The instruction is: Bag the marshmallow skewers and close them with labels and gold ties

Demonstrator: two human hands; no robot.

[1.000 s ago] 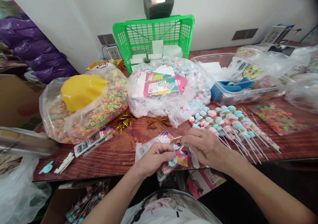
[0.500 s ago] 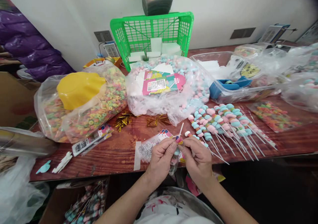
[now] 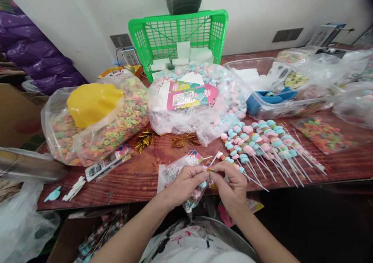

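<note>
My left hand [image 3: 188, 181] and my right hand [image 3: 231, 181] meet at the table's front edge, fingertips pinched together. Between them is the gathered neck of a clear candy bag [image 3: 194, 202], with a bit of gold tie [image 3: 209, 169] at the fingertips. White sticks poke up from the neck. The bag hangs below my left hand, partly hidden by it. Under and behind that hand lies a clear printed packet [image 3: 171, 171]. To the right, several marshmallow skewers [image 3: 262, 140] lie with their sticks toward me. Gold twist ties [image 3: 145, 140] lie behind, to the left.
A candy-ring bag with a yellow bowl [image 3: 93, 104] stands at left, a marshmallow bag [image 3: 230, 95] in the middle. Behind is a green basket [image 3: 177, 18]. A clear tub [image 3: 291, 109] and a flat candy packet [image 3: 326, 134] are at right, a metal container [image 3: 32, 165] at far left.
The bag's lower end has swung out to the left and shows more below my left hand. My left wrist has turned flatter; the sticks at the neck lean further right.
</note>
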